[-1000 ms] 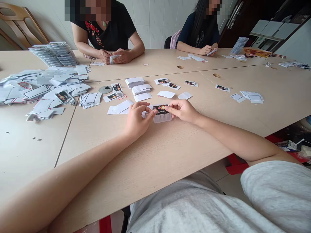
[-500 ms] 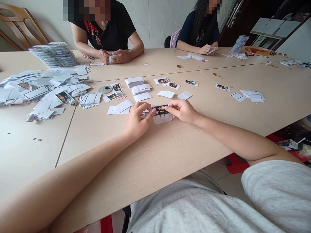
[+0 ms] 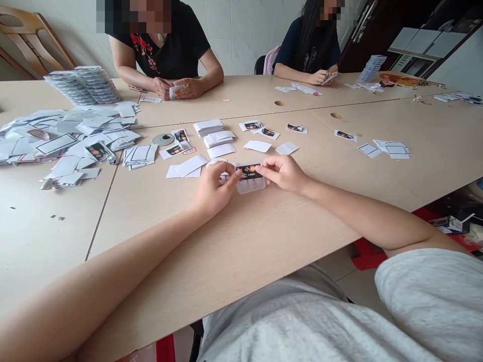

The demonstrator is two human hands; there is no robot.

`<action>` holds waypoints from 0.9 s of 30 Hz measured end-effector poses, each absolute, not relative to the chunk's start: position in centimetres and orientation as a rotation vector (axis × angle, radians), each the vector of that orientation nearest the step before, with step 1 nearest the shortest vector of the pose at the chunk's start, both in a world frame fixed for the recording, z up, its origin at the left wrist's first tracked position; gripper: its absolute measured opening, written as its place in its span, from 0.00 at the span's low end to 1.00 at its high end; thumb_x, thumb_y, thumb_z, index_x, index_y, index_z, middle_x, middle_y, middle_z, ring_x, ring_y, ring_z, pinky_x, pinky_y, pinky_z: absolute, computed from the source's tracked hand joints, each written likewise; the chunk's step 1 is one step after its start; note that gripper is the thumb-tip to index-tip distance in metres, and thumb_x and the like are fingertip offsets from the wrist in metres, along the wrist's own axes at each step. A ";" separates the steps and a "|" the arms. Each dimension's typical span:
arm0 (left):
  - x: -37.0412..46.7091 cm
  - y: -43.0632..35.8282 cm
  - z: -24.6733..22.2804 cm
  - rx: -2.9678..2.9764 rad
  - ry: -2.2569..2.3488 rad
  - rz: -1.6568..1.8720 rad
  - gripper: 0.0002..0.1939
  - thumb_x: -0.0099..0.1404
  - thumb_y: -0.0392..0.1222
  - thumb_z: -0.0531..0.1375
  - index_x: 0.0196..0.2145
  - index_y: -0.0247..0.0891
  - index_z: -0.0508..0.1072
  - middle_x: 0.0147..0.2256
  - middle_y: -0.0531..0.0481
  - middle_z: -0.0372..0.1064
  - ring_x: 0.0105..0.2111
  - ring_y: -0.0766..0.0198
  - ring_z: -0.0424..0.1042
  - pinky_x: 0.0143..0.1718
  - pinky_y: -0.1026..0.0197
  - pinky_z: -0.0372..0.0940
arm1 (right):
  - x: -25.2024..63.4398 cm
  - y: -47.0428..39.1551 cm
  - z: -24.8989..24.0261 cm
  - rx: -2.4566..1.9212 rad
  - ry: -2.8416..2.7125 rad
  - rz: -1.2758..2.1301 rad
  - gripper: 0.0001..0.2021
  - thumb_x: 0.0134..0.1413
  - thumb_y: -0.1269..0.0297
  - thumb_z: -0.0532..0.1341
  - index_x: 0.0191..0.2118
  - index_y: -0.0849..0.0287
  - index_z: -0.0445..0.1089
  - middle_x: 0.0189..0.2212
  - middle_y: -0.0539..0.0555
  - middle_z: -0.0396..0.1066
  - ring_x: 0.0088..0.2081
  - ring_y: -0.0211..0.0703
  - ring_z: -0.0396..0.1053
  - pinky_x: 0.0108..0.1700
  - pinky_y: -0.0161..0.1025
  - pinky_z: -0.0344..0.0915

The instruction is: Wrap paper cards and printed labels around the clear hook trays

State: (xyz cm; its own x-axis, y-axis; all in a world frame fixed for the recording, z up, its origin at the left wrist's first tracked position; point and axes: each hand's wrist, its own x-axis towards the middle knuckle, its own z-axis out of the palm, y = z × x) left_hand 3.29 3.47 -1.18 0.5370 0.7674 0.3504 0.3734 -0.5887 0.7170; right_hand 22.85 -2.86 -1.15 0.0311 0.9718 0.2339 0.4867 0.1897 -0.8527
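A small clear plastic case (image 3: 251,186) with a black printed label (image 3: 249,172) along its upper part is held over the table between both hands. My left hand (image 3: 218,187) pinches its left end, thumb on the label. My right hand (image 3: 284,173) grips the right end between thumb and fingers. White cards (image 3: 189,166) lie just left of my left hand. Beyond the hands are stacked white cards (image 3: 219,138) and two loose ones (image 3: 257,146). Cards with black labels (image 3: 251,125) lie farther off.
A large heap of white cards (image 3: 68,130) covers the left, with stacked clear packs (image 3: 85,85) behind it. A tape roll (image 3: 163,140) lies near the middle. Two people (image 3: 166,55) sit across the table, handling small items.
The case has shifted very slightly left between my fingers. Both hands keep nearly the same grip and position.
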 end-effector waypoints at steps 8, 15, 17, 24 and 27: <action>3.3 3.2 -1.0 2.170 0.933 0.883 0.14 0.62 0.49 0.55 0.24 0.38 0.64 0.27 0.52 0.67 0.29 0.64 0.63 0.33 0.60 0.59 | 22.3 -3.4 -0.9 -1.456 -1.641 0.514 0.18 0.55 0.57 0.58 0.18 0.59 0.60 0.13 0.48 0.62 0.18 0.34 0.59 0.24 0.35 0.55; 3.4 3.0 -0.9 2.139 0.904 0.880 0.13 0.62 0.48 0.55 0.24 0.38 0.63 0.26 0.53 0.65 0.29 0.65 0.62 0.33 0.61 0.58 | 21.8 -3.8 -0.5 -1.472 -1.625 0.501 0.18 0.55 0.59 0.58 0.17 0.59 0.60 0.13 0.48 0.62 0.17 0.33 0.59 0.23 0.34 0.55; 3.4 2.8 -0.9 2.125 0.916 0.874 0.13 0.62 0.47 0.55 0.24 0.38 0.62 0.25 0.54 0.64 0.29 0.65 0.61 0.32 0.62 0.57 | 21.7 -3.8 -0.4 -1.482 -1.620 0.495 0.18 0.55 0.59 0.58 0.17 0.59 0.60 0.13 0.49 0.63 0.17 0.33 0.60 0.23 0.34 0.56; 3.5 2.3 -0.7 2.114 0.931 0.896 0.13 0.62 0.43 0.55 0.22 0.38 0.59 0.23 0.55 0.59 0.27 0.67 0.56 0.29 0.63 0.53 | 21.5 -3.9 -0.4 -1.494 -1.648 0.421 0.18 0.55 0.61 0.58 0.16 0.59 0.59 0.12 0.49 0.64 0.17 0.33 0.59 0.23 0.34 0.56; 3.5 2.2 -0.7 2.121 0.932 0.908 0.12 0.62 0.42 0.55 0.23 0.38 0.59 0.23 0.55 0.59 0.26 0.67 0.56 0.28 0.64 0.53 | 21.4 -3.8 -0.5 -1.498 -1.659 0.380 0.19 0.55 0.62 0.58 0.16 0.59 0.59 0.12 0.49 0.63 0.18 0.33 0.59 0.23 0.34 0.55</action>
